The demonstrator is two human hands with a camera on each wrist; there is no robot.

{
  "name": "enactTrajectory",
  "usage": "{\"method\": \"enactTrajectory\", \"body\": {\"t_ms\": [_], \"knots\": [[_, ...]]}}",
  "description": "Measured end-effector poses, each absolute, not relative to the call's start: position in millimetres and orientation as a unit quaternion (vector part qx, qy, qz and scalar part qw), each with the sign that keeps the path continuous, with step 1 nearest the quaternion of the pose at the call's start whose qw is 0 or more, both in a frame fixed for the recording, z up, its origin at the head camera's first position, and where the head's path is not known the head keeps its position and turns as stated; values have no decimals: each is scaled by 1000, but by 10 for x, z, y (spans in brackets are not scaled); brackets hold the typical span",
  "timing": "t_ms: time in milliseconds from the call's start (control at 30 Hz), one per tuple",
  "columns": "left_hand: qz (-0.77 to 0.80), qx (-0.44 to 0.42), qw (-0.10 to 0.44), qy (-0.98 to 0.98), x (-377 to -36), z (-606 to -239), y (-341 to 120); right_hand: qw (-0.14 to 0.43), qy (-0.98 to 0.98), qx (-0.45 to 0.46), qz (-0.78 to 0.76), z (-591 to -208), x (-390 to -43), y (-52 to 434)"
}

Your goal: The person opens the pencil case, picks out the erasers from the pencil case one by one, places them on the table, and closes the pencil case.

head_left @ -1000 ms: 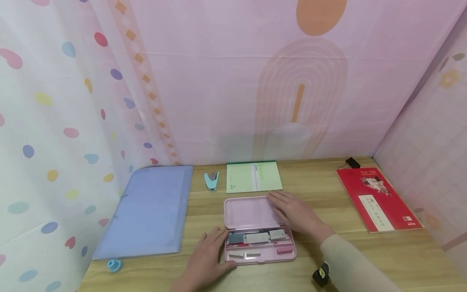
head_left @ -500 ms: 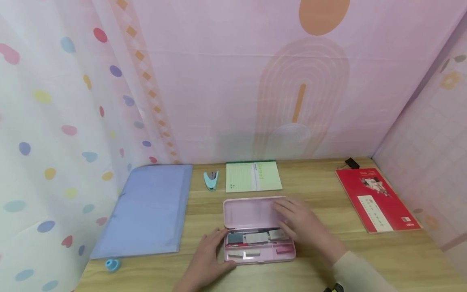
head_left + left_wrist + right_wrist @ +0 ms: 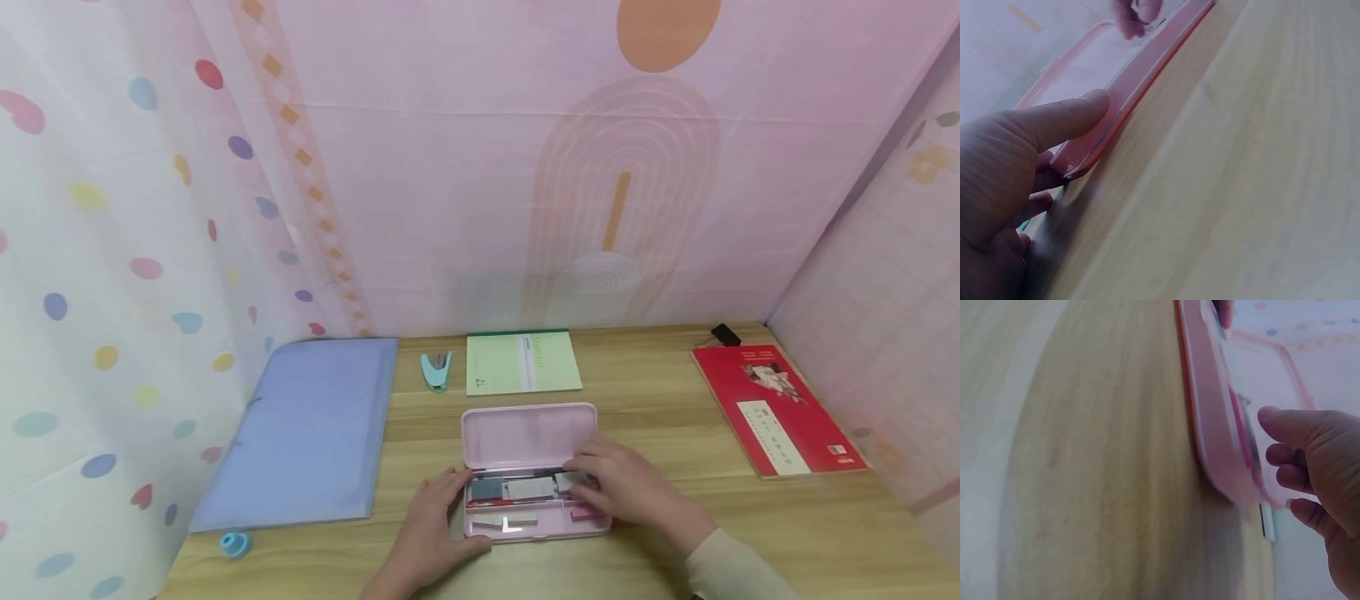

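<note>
A pink pencil case (image 3: 529,437) lies with its lid folded back at the middle of the table. My left hand (image 3: 429,529) grips its left end, thumb (image 3: 1088,112) along the front wall and fingers behind. Above the right end hovers my right hand (image 3: 633,487), fingers loosely bent; the right wrist view shows nothing between thumb and fingers. In the back compartment lie a dark grey block (image 3: 487,489), a pale block (image 3: 529,488) and a light grey block (image 3: 567,482), partly hidden by the right fingers. Two small pale pieces and a pink block (image 3: 582,515) lie in front.
A blue folder (image 3: 315,433) lies at left, a small light-blue plastic piece (image 3: 236,545) before it. Behind the case are a light-blue stapler (image 3: 436,371) and a green notepad (image 3: 498,362). A red booklet (image 3: 772,408) and a black binder clip (image 3: 725,335) lie at right.
My right hand has left the lid's right edge and come down toward me, over the case's right end and the light grey block. My left hand keeps its place.
</note>
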State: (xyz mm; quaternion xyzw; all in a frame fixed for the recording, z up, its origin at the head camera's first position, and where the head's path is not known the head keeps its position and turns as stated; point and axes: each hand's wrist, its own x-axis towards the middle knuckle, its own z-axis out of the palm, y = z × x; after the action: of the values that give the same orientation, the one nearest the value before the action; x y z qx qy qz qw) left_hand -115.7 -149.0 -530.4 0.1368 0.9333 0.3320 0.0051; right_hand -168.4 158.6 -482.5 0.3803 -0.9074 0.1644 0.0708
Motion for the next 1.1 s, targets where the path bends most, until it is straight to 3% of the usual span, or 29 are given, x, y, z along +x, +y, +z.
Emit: {"method": "enactTrajectory", "body": {"t_ms": [367, 467, 700, 1100], "knots": [[327, 133, 3, 936, -1138, -5313, -1500, 8, -920, 346, 183, -4917, -1702, 1639], [327, 130, 7, 936, -1140, -5310, -1498, 24, -920, 342, 192, -4920, -1695, 1660], [328, 134, -2, 935, -1147, -5311, -1501, 123, -913, 313, 230, -4783, -1747, 1917], [326, 133, 6, 936, -1149, -5321, -1505, 116, -945, 197, 234, -4688, -2264, 2475]]}}
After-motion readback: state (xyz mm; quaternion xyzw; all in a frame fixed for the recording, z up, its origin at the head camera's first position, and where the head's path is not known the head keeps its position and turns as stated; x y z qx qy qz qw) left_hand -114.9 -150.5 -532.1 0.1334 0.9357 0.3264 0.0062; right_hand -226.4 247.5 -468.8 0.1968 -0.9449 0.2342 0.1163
